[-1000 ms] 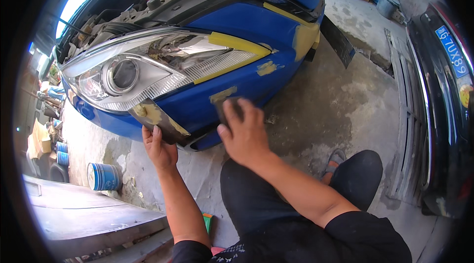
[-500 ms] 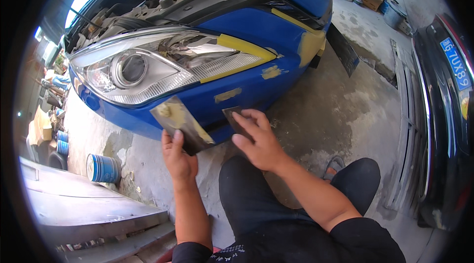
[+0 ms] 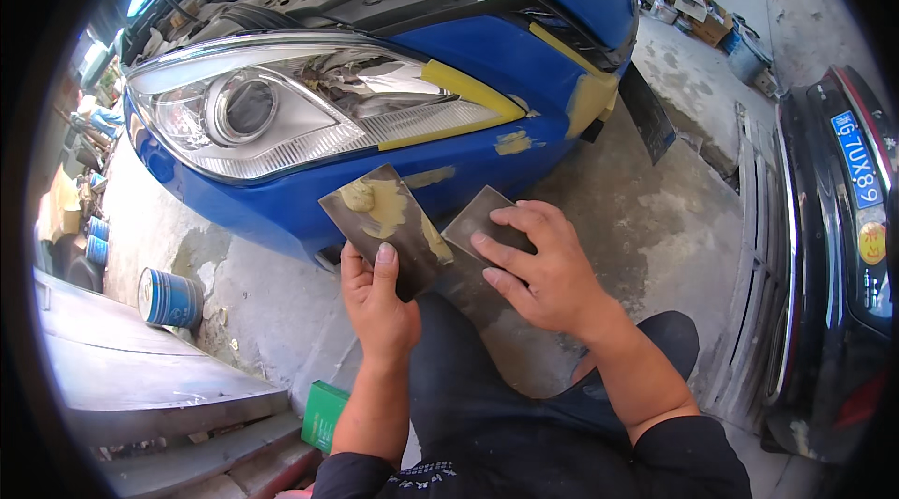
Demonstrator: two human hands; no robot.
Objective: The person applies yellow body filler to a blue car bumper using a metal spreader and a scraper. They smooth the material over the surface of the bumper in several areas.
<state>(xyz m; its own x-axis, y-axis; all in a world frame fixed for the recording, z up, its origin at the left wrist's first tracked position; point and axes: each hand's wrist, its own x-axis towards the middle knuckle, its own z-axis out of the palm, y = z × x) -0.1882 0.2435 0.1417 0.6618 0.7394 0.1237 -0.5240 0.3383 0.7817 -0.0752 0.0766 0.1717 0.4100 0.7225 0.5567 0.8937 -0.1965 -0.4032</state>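
Note:
My left hand (image 3: 376, 316) grips a rectangular metal plate (image 3: 414, 260) smeared with pale yellow putty, including a thick dab near its upper corner. To its right, my right hand (image 3: 543, 274) holds a smaller dark, square spreader blade (image 3: 482, 218), close to the plate's right edge. Both are held over my knees, below a blue car front bumper (image 3: 281, 213). Above them, the clear headlight (image 3: 248, 110) has yellow tape (image 3: 468, 82) along its right end. The bumper carries several putty patches (image 3: 513, 143), one of them just above my tools.
A black car (image 3: 815, 256) stands at the right beside metal rails (image 3: 754, 246). A blue bucket (image 3: 170, 300), a pale metal panel (image 3: 140, 368) and a green box (image 3: 326, 415) are at the lower left. Cluttered cans and cartons (image 3: 712, 26) lie at the back right.
Both hands have moved right and back from the bumper toward my body. The plate and blade are lower relative to the headlight, leaving the patch below it uncovered. The view has shifted slightly.

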